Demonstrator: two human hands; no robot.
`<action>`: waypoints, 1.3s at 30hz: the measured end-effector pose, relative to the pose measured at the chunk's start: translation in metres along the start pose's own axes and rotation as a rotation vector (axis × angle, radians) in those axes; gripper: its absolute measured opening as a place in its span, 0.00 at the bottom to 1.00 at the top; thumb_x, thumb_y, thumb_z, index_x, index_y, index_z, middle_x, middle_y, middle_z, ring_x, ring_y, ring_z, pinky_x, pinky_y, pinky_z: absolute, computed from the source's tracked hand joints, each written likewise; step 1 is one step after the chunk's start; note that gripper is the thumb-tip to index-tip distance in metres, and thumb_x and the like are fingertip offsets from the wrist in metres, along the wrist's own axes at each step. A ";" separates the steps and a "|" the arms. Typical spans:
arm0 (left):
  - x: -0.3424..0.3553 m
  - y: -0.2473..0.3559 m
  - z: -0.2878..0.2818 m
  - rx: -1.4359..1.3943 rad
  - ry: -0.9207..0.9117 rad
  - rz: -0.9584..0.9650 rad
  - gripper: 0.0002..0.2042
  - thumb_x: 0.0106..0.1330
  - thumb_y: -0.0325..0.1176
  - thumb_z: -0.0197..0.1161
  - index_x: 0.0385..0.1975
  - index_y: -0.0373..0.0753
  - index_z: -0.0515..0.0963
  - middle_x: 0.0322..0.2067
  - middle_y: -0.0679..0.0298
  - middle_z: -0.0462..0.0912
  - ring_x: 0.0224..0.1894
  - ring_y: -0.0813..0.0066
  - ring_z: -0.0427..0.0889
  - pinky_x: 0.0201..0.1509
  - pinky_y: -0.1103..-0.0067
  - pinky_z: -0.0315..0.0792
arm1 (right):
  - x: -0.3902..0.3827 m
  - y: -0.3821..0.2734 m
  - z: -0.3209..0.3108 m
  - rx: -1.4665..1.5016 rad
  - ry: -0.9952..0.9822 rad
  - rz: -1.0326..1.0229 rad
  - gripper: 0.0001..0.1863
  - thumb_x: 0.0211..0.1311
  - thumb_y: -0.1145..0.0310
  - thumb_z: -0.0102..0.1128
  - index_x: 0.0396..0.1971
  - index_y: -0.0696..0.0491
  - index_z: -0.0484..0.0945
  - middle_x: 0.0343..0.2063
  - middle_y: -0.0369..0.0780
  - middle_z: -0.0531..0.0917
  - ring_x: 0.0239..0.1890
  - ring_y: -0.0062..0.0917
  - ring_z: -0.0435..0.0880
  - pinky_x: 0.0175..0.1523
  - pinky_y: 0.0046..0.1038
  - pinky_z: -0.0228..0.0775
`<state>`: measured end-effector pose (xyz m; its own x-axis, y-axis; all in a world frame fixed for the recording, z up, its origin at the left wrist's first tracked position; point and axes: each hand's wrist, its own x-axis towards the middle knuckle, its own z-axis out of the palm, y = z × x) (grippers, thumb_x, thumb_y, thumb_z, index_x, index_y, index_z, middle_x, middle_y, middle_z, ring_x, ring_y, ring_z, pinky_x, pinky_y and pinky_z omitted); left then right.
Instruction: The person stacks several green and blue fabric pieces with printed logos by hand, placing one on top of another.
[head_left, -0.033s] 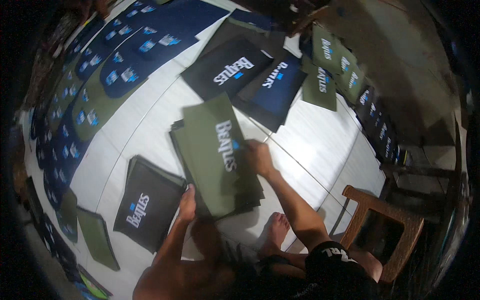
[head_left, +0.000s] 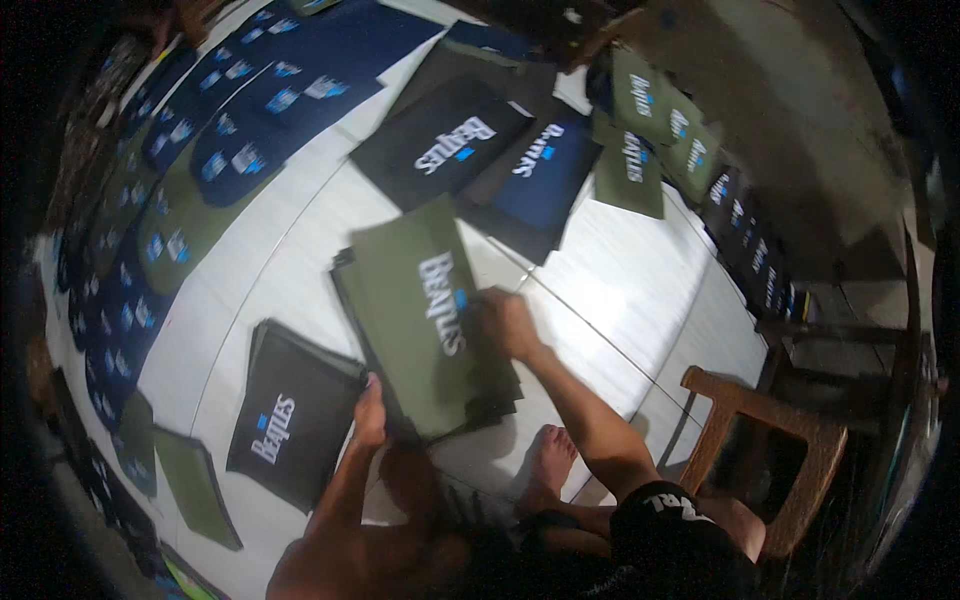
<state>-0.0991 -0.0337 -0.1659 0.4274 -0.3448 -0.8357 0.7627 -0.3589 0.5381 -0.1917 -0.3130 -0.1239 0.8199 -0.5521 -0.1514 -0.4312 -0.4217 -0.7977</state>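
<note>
My bare left hand (head_left: pixel 370 415) points its thumb upward, its fingers mostly hidden; my bare right hand (head_left: pixel 508 325), slightly blurred, curls its fingers inward, the bare forearm (head_left: pixel 590 420) behind it slanting up leftward.

I can make out black cloth (head_left: pixel 650 535) around one limb, with bold white lettering (head_left: pixel 668 501) on it; from here I can't tell sleeve from trouser leg. More dark clothing (head_left: pixel 690 572) runs along my lower edge, its cut lost in shadow. Left hand (head_left: pixel 370 415), right hand (head_left: pixel 508 322) and foot (head_left: pixel 554 460) are bare.
</note>
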 end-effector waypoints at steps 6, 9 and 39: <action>-0.001 -0.014 -0.018 -0.150 -0.151 0.199 0.29 0.70 0.49 0.51 0.58 0.27 0.65 0.55 0.55 0.73 0.54 0.68 0.72 0.58 0.72 0.66 | -0.022 -0.019 0.024 -0.360 -0.198 -0.037 0.15 0.54 0.64 0.62 0.39 0.56 0.77 0.38 0.47 0.82 0.39 0.42 0.82 0.44 0.39 0.74; -0.012 -0.006 -0.001 -0.151 -0.035 0.190 0.17 0.67 0.35 0.60 0.48 0.28 0.73 0.43 0.58 0.80 0.42 0.72 0.78 0.47 0.75 0.72 | 0.012 0.024 -0.013 -0.167 0.118 0.109 0.14 0.57 0.61 0.63 0.35 0.57 0.78 0.37 0.51 0.81 0.39 0.45 0.81 0.43 0.40 0.73; 0.002 -0.008 -0.003 0.040 0.109 0.255 0.19 0.68 0.42 0.56 0.42 0.28 0.78 0.36 0.60 0.82 0.39 0.73 0.77 0.45 0.76 0.70 | 0.111 0.018 -0.257 -0.345 0.352 0.213 0.17 0.53 0.77 0.57 0.44 0.66 0.74 0.34 0.49 0.83 0.36 0.30 0.81 0.41 0.31 0.72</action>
<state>-0.1033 -0.0287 -0.1723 0.6541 -0.3341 -0.6786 0.6050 -0.3074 0.7345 -0.2054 -0.5666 -0.0051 0.5506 -0.8340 -0.0363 -0.7214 -0.4535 -0.5234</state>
